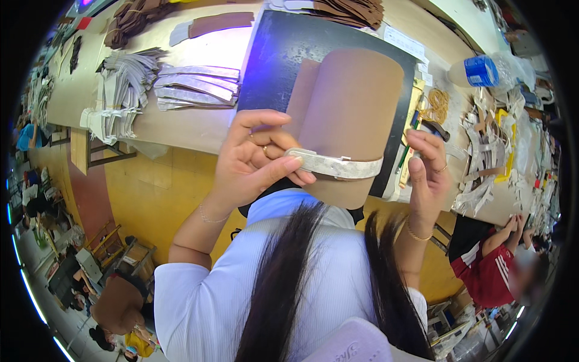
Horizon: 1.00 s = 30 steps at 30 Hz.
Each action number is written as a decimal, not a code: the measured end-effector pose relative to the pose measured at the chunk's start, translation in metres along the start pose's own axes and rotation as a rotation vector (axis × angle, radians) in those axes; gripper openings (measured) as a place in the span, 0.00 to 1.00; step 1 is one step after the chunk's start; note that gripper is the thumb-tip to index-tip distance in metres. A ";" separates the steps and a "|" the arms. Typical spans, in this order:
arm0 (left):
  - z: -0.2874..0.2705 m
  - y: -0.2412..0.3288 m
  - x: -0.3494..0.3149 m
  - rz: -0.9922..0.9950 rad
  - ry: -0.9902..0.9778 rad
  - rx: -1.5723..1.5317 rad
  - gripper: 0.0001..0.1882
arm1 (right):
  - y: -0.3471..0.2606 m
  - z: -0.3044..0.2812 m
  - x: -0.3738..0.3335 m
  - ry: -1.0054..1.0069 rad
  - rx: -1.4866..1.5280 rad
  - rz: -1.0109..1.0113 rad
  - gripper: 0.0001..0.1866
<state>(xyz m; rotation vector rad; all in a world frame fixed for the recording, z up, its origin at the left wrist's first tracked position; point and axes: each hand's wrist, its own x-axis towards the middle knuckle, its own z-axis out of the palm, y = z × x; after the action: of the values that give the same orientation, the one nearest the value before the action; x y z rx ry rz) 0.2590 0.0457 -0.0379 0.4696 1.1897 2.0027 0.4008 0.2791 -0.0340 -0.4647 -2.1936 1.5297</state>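
Observation:
A brown curved sheet (356, 102), leather-like, lies rolled over on the dark board in front of me, its near end hanging past the table edge. Across its near part runs a pale strip (344, 166) with a rounded tip and mottled whitish surface. My left hand (256, 158) pinches that tip between thumb and fingers. The strip's other end reaches the sheet's right side. To the right of the sheet, my right hand (427, 172) is raised with fingers apart and slightly curled, holding nothing, near a green pen (403, 154).
Under the sheet lies a dark board (271, 60). Left of it are stacked pale strips (199, 87) and brown strips (223, 23). At right stand a blue-labelled bottle (476, 71), rubber bands (435, 105) and piled cut pieces (482, 157). A person in red (482, 271) works at the right.

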 end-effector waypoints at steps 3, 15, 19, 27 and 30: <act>0.002 0.004 0.002 0.102 -0.076 0.113 0.25 | -0.043 0.004 0.030 -0.381 -0.116 -0.147 0.12; 0.007 0.009 0.008 -0.008 -0.109 -0.095 0.28 | -0.067 0.024 0.053 -0.670 -0.145 -0.084 0.06; 0.018 0.004 0.012 -0.111 -0.157 0.080 0.16 | -0.066 0.027 0.056 -0.638 -0.130 -0.116 0.07; 0.031 0.008 0.016 -0.106 -0.002 0.155 0.05 | -0.060 0.033 0.040 -0.310 -0.132 -0.177 0.09; 0.034 0.009 0.015 -0.083 0.031 0.219 0.05 | -0.061 0.029 0.037 -0.296 -0.275 -0.276 0.10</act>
<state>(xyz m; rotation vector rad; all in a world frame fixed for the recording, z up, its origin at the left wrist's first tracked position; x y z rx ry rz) 0.2668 0.0745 -0.0139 0.4906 1.4326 1.8243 0.3526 0.2536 0.0198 -0.0071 -2.5826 1.2191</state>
